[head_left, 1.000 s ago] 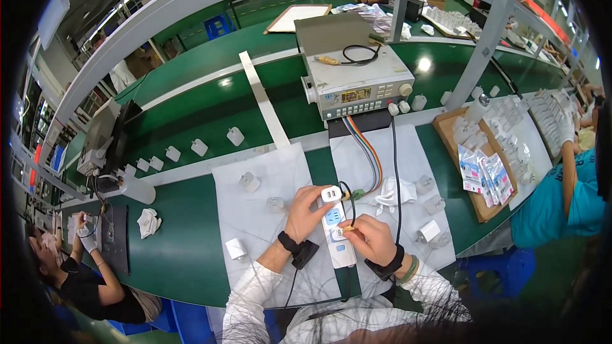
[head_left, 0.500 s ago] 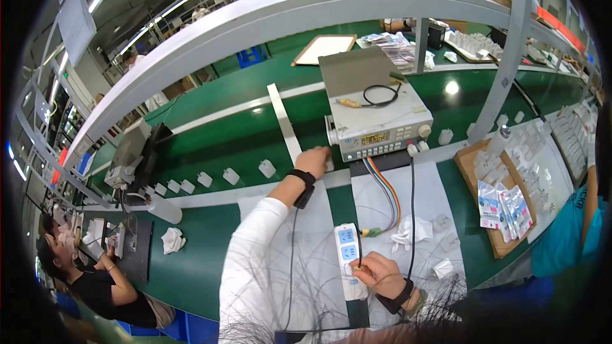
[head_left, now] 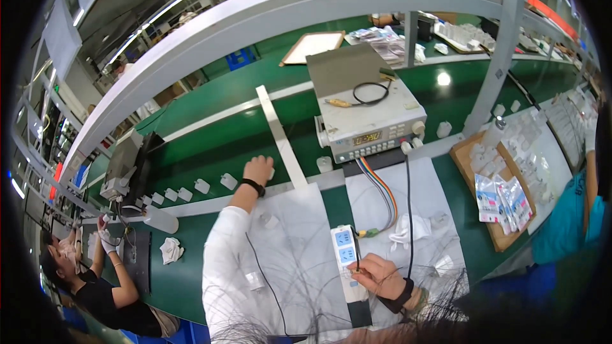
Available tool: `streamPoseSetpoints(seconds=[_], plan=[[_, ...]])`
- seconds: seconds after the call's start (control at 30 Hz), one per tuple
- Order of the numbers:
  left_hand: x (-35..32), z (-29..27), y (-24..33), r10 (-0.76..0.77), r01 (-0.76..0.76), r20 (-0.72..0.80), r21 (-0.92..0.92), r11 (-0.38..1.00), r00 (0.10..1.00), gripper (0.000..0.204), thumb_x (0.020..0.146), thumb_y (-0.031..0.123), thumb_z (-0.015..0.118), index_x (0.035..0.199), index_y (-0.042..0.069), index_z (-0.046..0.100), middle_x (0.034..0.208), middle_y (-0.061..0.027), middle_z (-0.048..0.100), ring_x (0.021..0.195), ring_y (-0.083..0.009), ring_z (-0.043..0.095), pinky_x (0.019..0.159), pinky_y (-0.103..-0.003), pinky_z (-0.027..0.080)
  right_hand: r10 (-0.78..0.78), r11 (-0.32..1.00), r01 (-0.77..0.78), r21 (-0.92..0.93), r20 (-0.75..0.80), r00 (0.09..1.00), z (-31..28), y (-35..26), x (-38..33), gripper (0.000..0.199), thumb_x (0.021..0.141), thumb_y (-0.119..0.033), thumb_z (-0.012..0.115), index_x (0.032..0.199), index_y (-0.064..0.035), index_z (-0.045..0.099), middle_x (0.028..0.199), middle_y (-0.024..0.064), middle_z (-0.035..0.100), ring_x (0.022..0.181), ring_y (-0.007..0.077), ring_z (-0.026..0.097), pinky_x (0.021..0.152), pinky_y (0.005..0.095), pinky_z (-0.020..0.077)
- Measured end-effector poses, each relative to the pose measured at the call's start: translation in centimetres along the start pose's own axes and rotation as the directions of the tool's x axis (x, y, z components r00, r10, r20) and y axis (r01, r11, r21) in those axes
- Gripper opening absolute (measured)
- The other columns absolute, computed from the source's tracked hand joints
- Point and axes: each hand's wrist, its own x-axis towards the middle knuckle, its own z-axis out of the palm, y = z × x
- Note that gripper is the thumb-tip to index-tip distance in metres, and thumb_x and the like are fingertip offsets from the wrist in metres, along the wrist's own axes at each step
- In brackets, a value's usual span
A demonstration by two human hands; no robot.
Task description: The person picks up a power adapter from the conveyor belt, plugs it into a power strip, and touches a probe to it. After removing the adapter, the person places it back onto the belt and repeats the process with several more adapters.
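Observation:
My left hand (head_left: pixel 258 169) reaches far forward to the green conveyor, its fingers curled round a small white block-shaped adapter (head_left: pixel 273 174) that is mostly hidden. Another white adapter (head_left: pixel 324 164) stands to its right, beside the grey bench test instrument (head_left: pixel 370 137). Low in the middle, my right hand (head_left: pixel 381 276) pinches the end of a thin black cable (head_left: pixel 357 256) over the white power strip (head_left: pixel 344 239) with blue sockets. The fingers partly cover that cable end, so whether it touches the strip cannot be told.
Several white adapters (head_left: pixel 202 185) line the conveyor at left. A crumpled white cloth (head_left: pixel 408 230) lies right of the strip. At right stands a cardboard tray (head_left: pixel 503 236) with packets. A grey shelf beam (head_left: pixel 293 28) crosses above. Co-workers sit left (head_left: pixel 102 293) and right (head_left: pixel 561 223).
My left hand has moved left along the conveyor, from beside the instrument to another adapter; one adapter now stands where it was. My right hand stays at the strip. The view has shifted slightly.

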Motion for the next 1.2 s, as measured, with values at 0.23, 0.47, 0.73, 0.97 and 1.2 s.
streamPoseSetpoints(seconds=[0.23,0.47,0.73,0.97,1.2], plan=[[-8.6,-10.3,5.1,-0.072,-0.244,-0.272,-0.933,0.263,0.96,0.048,0.081,0.011,0.071,0.124,0.007,0.052,0.105,-0.0037,0.06,0.091,-0.0167,0.061,0.081,-0.029,0.05,-0.016,0.999,0.015,-0.037,-0.023,1.0,-0.4,0.1,-0.2,0.022,0.086,-0.015,0.068,0.107,-0.0072,0.066,0.087,0.0061,0.059,0.067,0.0169,0.062,0.059,0.0253,0.049],[-17.0,-10.7,14.5,0.191,0.034,0.022,-0.998,-0.057,0.981,0.047,0.081,0.022,0.074,0.122,0.005,0.057,0.108,-0.0001,0.064,0.093,-0.009,0.058,0.079,-0.024,0.047,-0.06,0.998,0.058,-0.032,-0.037,0.998,-0.1,0.1,-0.2,0.022,0.086,-0.014,0.067,0.107,-0.0063,0.065,0.087,0.0065,0.059,0.068,0.0172,0.063,0.06,0.026,0.0495],[-18.5,-9.6,16.6,0.131,-0.245,-0.218,-0.934,0.258,0.967,0.048,0.076,0.021,0.076,0.118,0.005,0.058,0.112,-0.0083,0.06,0.104,-0.0218,0.057,0.087,-0.033,0.046,-0.081,0.997,0.081,-0.016,-0.045,0.996,0.1,0.3,-0.3,0.023,0.087,-0.015,0.066,0.108,-0.0059,0.064,0.089,0.0066,0.058,0.07,0.0174,0.063,0.062,0.0263,0.0496],[-21.5,-11.2,16.5,-0.044,-0.398,-0.402,-0.915,0.07,0.915,0.045,0.075,0.019,0.076,0.115,0.006,0.059,0.115,-0.0072,0.06,0.111,-0.0254,0.054,0.094,-0.036,0.044,-0.07,0.998,0.07,-0.004,-0.079,0.994,0.1,0.3,-0.4,0.022,0.087,-0.015,0.066,0.107,-0.005,0.064,0.087,0.0071,0.058,0.07,0.0185,0.062,0.062,0.0273,0.0489],[-23.9,-8.8,17.2,0.282,-0.357,-0.348,-0.934,-0.018,0.894,0.041,0.074,0.021,0.078,0.109,0.006,0.062,0.115,-0.0067,0.061,0.11,-0.0268,0.054,0.095,-0.037,0.044,-0.197,0.974,0.188,-0.126,-0.061,0.979,-0.5,-0.1,0.3,0.016,0.084,-0.013,0.068,0.096,-0.0021,0.067,0.079,0.0086,0.059,0.068,0.0205,0.061,0.06,0.0273,0.0476]])
